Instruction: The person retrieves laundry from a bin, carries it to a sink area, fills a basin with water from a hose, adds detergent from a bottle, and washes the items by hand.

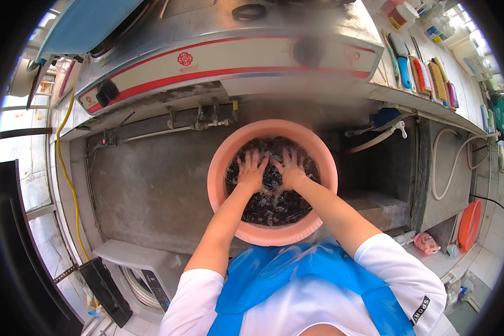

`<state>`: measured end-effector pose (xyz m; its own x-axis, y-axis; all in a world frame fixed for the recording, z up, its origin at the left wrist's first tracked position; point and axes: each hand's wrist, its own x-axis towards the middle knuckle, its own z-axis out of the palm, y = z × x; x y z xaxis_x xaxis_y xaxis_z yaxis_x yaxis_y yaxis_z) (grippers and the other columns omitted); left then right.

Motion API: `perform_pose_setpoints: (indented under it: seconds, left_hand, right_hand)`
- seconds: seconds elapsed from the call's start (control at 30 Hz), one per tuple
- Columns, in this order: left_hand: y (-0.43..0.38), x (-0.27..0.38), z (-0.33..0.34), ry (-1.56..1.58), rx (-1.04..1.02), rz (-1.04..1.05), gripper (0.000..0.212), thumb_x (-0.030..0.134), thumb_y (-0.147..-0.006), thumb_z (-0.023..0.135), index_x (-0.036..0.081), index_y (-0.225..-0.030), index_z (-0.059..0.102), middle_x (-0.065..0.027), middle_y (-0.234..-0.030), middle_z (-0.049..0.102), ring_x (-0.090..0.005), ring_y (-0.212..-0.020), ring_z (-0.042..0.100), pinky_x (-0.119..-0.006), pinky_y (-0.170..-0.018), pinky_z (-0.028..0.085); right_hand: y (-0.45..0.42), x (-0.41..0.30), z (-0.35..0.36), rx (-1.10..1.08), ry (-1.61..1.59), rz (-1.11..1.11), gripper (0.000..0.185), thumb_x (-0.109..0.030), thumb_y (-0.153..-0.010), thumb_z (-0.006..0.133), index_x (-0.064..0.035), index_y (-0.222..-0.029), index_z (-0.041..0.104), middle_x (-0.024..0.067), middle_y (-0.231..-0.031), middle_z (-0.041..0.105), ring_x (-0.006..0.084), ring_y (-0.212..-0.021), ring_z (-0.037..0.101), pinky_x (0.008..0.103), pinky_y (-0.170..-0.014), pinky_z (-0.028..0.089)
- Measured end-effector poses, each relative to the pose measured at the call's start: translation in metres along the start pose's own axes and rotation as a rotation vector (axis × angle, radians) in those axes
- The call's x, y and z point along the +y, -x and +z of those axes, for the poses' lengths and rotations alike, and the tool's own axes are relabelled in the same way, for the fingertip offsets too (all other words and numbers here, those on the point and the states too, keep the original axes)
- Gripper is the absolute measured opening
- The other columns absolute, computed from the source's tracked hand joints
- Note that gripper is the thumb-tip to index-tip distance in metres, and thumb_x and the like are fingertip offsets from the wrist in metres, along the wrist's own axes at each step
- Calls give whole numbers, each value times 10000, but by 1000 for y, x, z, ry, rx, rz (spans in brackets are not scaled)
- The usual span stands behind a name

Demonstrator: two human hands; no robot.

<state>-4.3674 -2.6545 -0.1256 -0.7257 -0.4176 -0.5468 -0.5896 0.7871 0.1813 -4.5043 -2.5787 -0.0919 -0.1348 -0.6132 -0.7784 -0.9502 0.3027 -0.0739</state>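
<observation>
A round pink plastic basin [273,237] stands in front of me, filled with water and a dark mass [273,210] that I cannot identify for certain. My left hand [251,170] lies in it on the left side, fingers spread and palm down. Beside it, a short gap away, my right hand [291,169] rests the same way on the right side. Both hands touch the wet dark contents and grip nothing visible. Whatever is below the water surface is hidden.
The basin sits on a grey counter [151,180]. Behind runs a metal stove [243,56] with knobs, pipes [176,131] below it. A deep sink [378,168] with a hose [371,140] is at right. Several brushes [420,73] line the ledge. A front-loading washing machine [126,256] stands lower left.
</observation>
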Motion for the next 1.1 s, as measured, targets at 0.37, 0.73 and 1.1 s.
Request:
perform_pose_setpoints:
  seconds: [0.37,0.73,1.1]
  left_hand:
    - [63,10,-8,9,285,179,786,502,-780,566,248,-1413,175,-177,-1464,73,-441,-1323,65,-648,-988,97]
    - [73,47,19,-25,-129,-65,1176,422,-512,821,275,-1421,91,-113,-1478,-64,-432,-1327,-55,-669,-939,250]
    - [62,29,-5,158,-121,66,922,210,-612,763,214,-1369,235,-137,-1409,192,-389,-1294,188,-507,-919,407]
  right_hand:
    - [47,45,36,514,-112,-262,871,-308,-633,753,-248,-1363,283,152,-1460,108,409,-1335,66,587,-1020,192]
    - [61,6,49,81,72,-74,1136,-471,-574,768,-367,-1409,4,108,-1484,5,417,-1339,-8,648,-981,201]
    - [52,16,28,5,-111,-159,910,-358,-663,727,-285,-1399,195,125,-1462,128,398,-1332,100,600,-1001,231]
